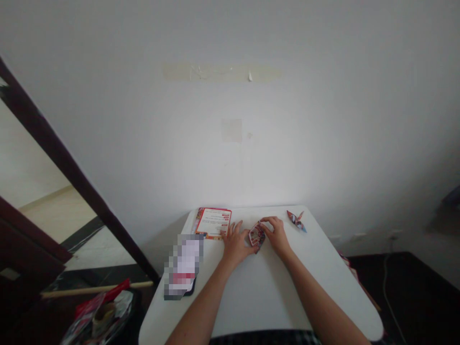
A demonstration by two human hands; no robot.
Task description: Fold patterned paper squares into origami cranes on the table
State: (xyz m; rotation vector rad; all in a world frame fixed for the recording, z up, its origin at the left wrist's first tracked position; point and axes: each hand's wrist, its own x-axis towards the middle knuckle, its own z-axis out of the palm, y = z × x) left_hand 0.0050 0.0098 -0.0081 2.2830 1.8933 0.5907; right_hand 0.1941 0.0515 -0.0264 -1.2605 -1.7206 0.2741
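Observation:
Between my two hands, over the middle of the white table, is a small piece of folded patterned paper (256, 236) with a pale inside and a red-and-dark print. My left hand (236, 245) is at its left side, fingers spread toward the wall and the thumb at the paper's lower edge. At its upper right edge, my right hand (274, 233) pinches the paper between thumb and forefinger. A finished-looking origami crane (296, 221) in colourful paper lies to the right, apart from both hands.
A stack of printed sheets (214, 222) sits at the table's back left. In front of it lies a phone (186, 263), its screen blurred out. The wall (237, 177) rises right behind the table (258, 297). A filled bin (104, 316) stands on the floor at left.

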